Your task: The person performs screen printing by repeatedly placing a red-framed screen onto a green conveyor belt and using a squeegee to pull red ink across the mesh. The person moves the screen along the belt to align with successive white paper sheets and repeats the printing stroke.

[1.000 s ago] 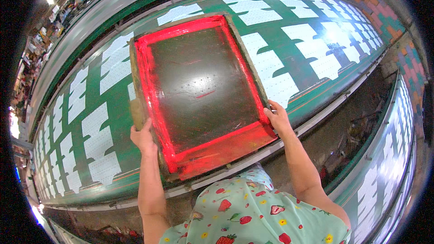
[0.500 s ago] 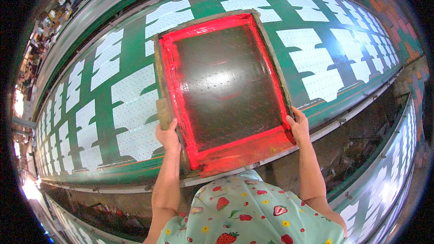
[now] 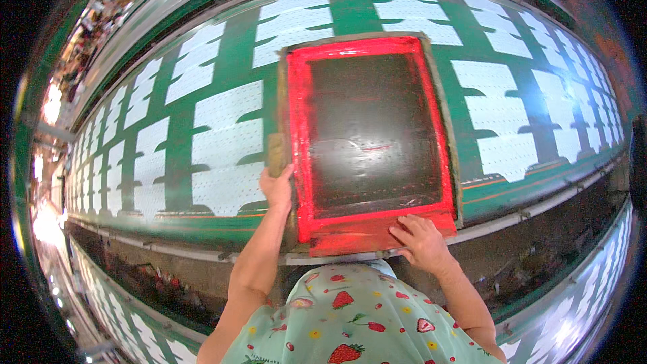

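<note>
A screen printing frame point(image 3: 374, 121) with a dark mesh and a red border lies over the green table point(image 3: 360, 20), its near end at the table's front edge. My left hand point(image 3: 276, 189) is closed around the frame's left side, thumb on top, just below a yellowish block point(image 3: 275, 154) fixed to that side. On the red strip at the frame's near end rests my right hand point(image 3: 421, 243), fingers stretched out and laid on the surface. White cut pieces point(image 3: 228, 148) with small dots lie in rows on the green table; whatever lies beneath the frame is hidden.
A metal rail point(image 3: 505, 226) runs along the table's near edge. Another long table with white pieces point(image 3: 573, 317) stands behind me at the lower right. Clutter point(image 3: 101, 20) fills the far left. My apron point(image 3: 364, 310) has a strawberry print.
My right hand has left the frame's right edge and moved onto the red near strip. The frame has turned squarer to the table, and the view has shifted. My left hand keeps its hold.
</note>
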`<state>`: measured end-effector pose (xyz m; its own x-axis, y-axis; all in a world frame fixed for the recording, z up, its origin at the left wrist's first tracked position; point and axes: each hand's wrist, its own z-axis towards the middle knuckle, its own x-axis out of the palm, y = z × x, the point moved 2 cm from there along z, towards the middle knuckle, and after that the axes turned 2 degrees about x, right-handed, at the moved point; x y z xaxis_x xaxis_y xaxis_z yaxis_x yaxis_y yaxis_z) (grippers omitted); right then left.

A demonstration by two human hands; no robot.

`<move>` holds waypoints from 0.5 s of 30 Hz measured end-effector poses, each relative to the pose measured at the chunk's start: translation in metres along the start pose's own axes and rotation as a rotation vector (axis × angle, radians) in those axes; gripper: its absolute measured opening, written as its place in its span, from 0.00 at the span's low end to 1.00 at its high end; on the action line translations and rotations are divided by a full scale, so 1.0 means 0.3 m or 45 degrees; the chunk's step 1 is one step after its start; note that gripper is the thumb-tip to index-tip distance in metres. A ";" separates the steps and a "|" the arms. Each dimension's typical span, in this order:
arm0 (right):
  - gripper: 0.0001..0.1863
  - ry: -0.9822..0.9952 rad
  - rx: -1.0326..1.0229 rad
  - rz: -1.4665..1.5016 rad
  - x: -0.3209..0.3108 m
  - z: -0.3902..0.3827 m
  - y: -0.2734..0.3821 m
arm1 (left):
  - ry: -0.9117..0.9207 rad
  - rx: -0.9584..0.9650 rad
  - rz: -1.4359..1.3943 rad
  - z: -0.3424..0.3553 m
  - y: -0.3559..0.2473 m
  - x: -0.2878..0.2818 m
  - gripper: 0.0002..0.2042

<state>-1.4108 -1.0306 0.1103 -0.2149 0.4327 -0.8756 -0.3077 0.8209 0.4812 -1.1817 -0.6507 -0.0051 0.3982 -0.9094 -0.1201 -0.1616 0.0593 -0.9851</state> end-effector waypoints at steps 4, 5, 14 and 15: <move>0.31 0.025 -0.008 -0.225 0.042 0.058 0.051 | -0.012 0.027 0.011 0.010 0.017 0.005 0.19; 0.32 0.012 -0.009 -0.207 0.055 0.069 0.065 | -0.022 0.053 0.019 0.011 0.019 0.006 0.19; 0.25 0.281 0.191 -0.465 0.054 0.299 0.108 | -0.035 0.080 0.230 -0.001 -0.032 0.003 0.20; 0.26 0.309 0.202 -0.436 0.039 0.307 0.100 | -0.129 0.250 0.350 -0.018 -0.039 0.005 0.20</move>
<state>-1.3371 -0.9665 0.1105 -0.3423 0.0412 -0.9387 -0.2574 0.9567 0.1359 -1.1842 -0.6549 0.0070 0.4532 -0.8035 -0.3860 -0.1026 0.3831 -0.9180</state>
